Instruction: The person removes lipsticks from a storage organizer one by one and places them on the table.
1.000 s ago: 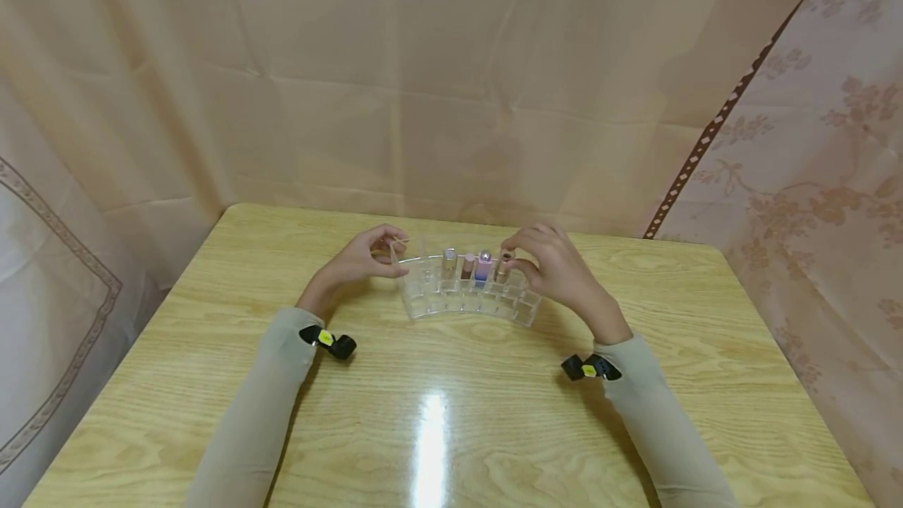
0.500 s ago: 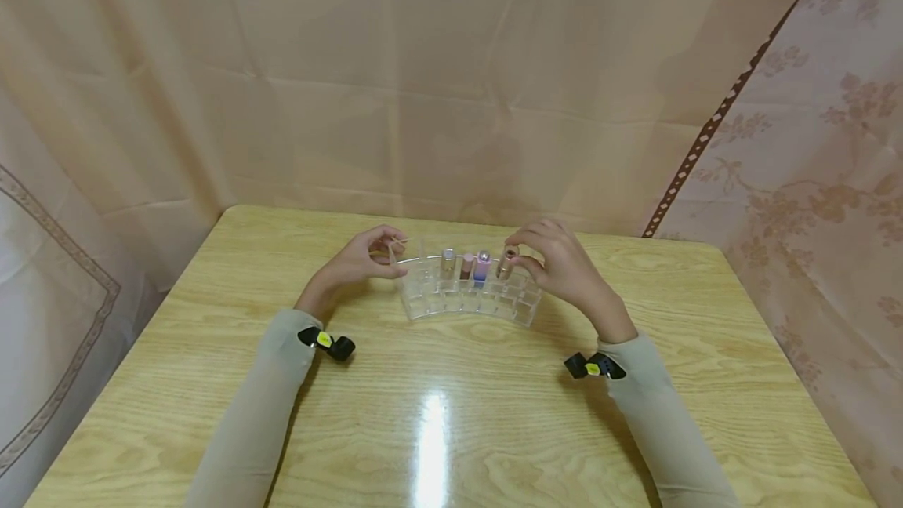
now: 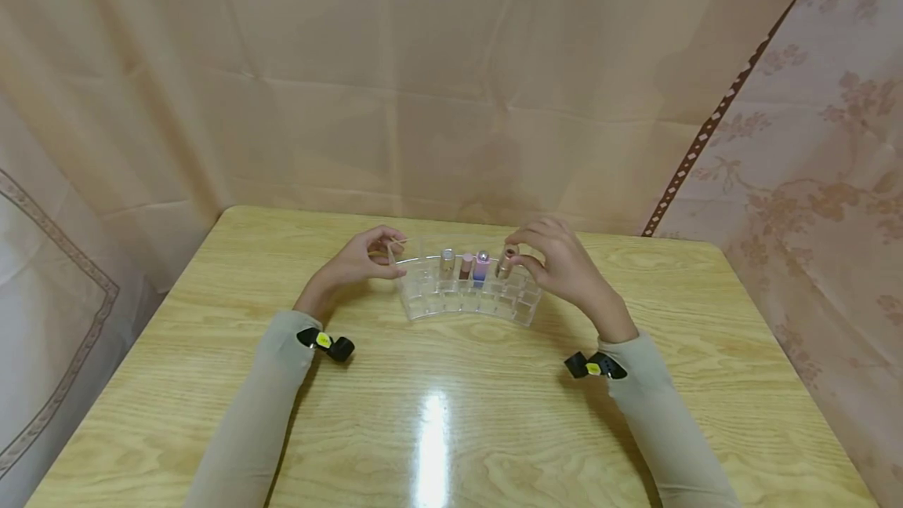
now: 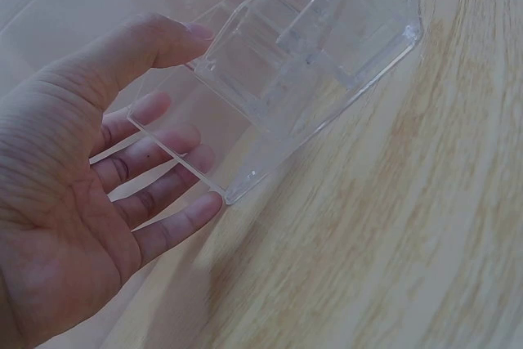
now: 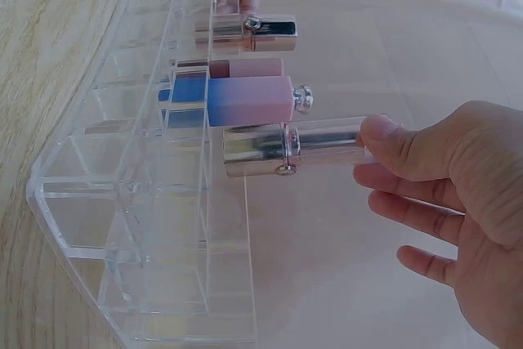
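A clear plastic lipstick organizer [image 3: 469, 304] with stepped rows of compartments stands on the wooden table. My left hand [image 3: 367, 255] holds its left end; in the left wrist view the thumb lies by the top of the side wall, the fingers [image 4: 155, 153] behind the clear panel. My right hand [image 3: 560, 261] pinches the top of a shiny gold lipstick [image 5: 327, 143] between thumb and index finger, its lower end over the back row. Beside it in that row stand a pink-and-blue lipstick [image 5: 249, 100], a pink-capped dark tube [image 3: 466, 266] and another gold lipstick [image 3: 447, 263].
The wooden table [image 3: 317, 429] reaches back to a beige curtain [image 3: 451, 100]. A floral cloth [image 3: 832, 179] hangs at the right, a pale cloth [image 3: 49, 320] at the left. Both wrists wear black straps with small cameras.
My right hand has shifted slightly right and away with the gold lipstick, which sits a little higher. The left hand and the organizer look almost unmoved.
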Tool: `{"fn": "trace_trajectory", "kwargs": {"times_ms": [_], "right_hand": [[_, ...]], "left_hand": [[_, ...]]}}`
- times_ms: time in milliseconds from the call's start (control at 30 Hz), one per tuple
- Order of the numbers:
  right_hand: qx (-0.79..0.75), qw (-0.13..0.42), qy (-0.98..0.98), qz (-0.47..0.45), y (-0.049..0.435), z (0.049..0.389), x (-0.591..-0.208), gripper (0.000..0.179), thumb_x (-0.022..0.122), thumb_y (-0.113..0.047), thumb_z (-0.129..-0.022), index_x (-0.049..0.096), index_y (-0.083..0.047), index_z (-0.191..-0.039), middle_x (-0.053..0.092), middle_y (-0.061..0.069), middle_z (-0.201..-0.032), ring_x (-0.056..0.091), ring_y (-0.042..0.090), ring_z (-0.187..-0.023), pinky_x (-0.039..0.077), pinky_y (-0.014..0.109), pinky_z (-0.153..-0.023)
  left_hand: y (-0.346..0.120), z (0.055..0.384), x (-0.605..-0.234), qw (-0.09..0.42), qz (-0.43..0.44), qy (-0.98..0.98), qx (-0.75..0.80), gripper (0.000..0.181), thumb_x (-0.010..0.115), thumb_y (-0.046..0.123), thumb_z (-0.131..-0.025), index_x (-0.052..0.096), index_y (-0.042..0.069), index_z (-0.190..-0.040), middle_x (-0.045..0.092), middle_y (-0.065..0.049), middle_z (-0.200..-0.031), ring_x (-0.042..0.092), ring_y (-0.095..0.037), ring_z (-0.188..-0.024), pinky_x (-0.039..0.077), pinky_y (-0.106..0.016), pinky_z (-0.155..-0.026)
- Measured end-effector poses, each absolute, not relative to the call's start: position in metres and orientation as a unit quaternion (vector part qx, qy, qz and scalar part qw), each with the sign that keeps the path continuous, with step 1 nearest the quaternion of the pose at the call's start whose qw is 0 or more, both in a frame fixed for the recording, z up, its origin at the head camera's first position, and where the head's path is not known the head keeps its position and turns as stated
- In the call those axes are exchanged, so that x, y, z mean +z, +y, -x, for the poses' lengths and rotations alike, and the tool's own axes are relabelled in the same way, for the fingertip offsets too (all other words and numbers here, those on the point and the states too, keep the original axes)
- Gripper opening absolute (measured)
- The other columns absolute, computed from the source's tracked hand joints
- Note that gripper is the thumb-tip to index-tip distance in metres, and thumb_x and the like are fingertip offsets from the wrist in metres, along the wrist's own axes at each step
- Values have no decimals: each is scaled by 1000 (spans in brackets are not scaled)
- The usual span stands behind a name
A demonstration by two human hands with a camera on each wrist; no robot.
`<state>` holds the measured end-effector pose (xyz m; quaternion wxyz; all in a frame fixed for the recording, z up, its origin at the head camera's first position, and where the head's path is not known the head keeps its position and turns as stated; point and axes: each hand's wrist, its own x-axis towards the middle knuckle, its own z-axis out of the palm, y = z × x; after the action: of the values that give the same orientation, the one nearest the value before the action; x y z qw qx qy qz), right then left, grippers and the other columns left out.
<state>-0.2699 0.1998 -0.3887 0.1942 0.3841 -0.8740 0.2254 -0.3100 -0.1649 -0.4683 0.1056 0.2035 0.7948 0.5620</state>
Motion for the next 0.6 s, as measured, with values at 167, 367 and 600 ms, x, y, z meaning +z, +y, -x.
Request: {"fn": "trace_trajectory", "kwargs": {"times_ms": [167,367,600], "right_hand": [[229,200,-871,-385,199,268,-386,24,82,-8,-84,75,-3,-106,75,11,-106,62,33,-110,42,53,-106],[227,204,-872,-384,200,267,-384,23,82,-7,-84,75,-4,-106,75,11,-106,62,32,-110,42,53,-106],[223,211,-871,-383,201,266,-382,24,82,-6,-84,75,-5,-107,75,10,-108,62,32,-111,42,53,-102]], "left_hand": [[-166,310,-469,107,-203,796,561,59,81,0,-83,53,-3,-134,59,-24,-125,58,-35,-115,46,-51,-108],[-165,310,-468,111,-200,791,568,60,81,0,-83,52,-4,-135,58,-26,-127,58,-38,-118,44,-53,-109],[-165,310,-469,107,-203,792,566,59,81,0,-83,53,-3,-135,59,-25,-126,59,-35,-116,46,-50,-107]]}}
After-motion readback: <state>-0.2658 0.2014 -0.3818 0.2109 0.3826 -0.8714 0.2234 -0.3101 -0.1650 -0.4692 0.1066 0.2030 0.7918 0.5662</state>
